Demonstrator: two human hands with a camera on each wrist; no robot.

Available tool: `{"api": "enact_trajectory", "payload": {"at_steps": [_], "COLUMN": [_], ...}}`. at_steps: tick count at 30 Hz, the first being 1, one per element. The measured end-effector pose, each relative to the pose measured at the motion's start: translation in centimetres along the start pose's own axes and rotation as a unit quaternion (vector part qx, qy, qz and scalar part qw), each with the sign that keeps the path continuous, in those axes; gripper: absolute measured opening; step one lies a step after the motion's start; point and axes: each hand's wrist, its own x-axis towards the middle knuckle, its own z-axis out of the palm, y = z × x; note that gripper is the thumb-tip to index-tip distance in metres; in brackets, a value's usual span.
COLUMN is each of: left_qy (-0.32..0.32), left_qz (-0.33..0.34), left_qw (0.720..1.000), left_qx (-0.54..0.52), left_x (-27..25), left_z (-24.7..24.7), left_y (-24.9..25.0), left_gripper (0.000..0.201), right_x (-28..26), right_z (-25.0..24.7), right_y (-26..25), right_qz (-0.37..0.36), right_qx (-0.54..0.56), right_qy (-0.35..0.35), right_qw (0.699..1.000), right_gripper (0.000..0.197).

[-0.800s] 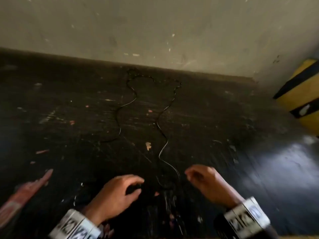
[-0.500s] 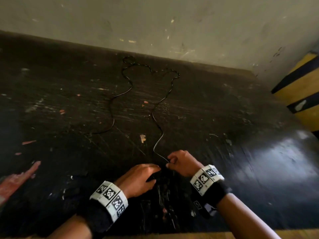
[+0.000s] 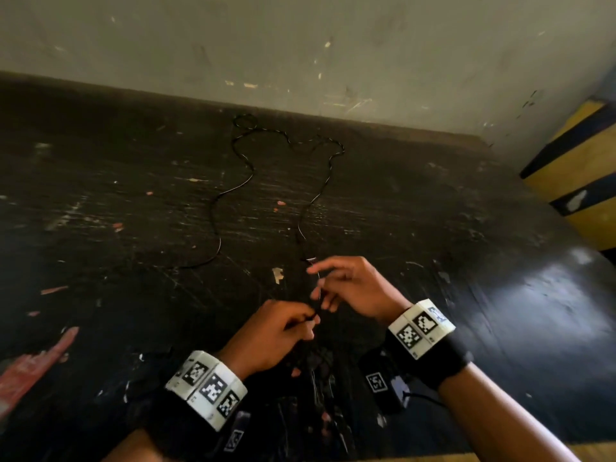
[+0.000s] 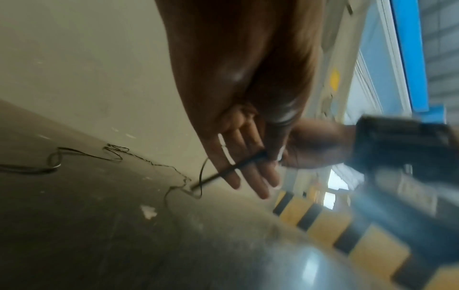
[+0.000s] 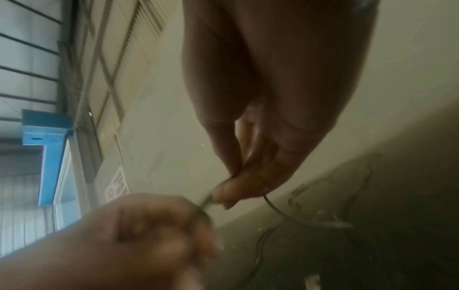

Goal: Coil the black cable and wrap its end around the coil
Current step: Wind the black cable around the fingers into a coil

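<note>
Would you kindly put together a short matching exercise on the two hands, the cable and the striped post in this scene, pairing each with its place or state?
Column one:
1. left hand
2. right hand
3. black cable
4. yellow and black post

Column two:
A. stands at the far right, beside the table
B. pinches the cable's near end
C. lies mostly uncoiled in a wavy loop on the dark table
D. holds the cable just beyond the other hand

Pairs: 1-B, 2-D, 3-C, 4-A
</note>
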Motion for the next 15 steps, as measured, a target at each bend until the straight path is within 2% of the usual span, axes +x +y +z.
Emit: {"api": "enact_trajectory", "payload": {"at_steps": [3, 5, 7, 10, 15], "left_qy": [-0.042, -0.047, -0.044, -0.045, -0.04], "left_qz": [-0.012, -0.013, -0.003, 0.001, 0.02], "left_qw": [0.985, 0.966, 0.944, 0.912, 0.883], "left_qx": [-0.165, -0.254, -0.326, -0.409, -0.466], "left_x": [-0.7, -1.4, -2.0, -2.4, -2.5], "left_z": [-2.5, -4.2, -5.6, -6.6, -6.7], "left_y": [2.8, 4.4, 5.6, 6.6, 7.4], "left_gripper": [0.013, 0.017, 0.023, 0.03, 0.034], "right_x": [-0.3, -0.4, -0.5, -0.1, -0.2], "right_z": [-0.8, -1.0, -0.9, -0.6, 0.0], "right_y": [-1.3, -1.8, -1.9, -2.6, -3.9], "right_qz": [-0.054, -0.136, -0.208, -0.235, -0.255], "right_qx": [-0.085, -0.16, -0.214, -0.207, -0.148], "right_qy": [-0.028, -0.016, 0.025, 0.08, 0.069], "right_qw": [0.995, 0.978, 0.954, 0.946, 0.953], "right_gripper": [0.034, 0.026, 0.018, 0.015, 0.009]}}
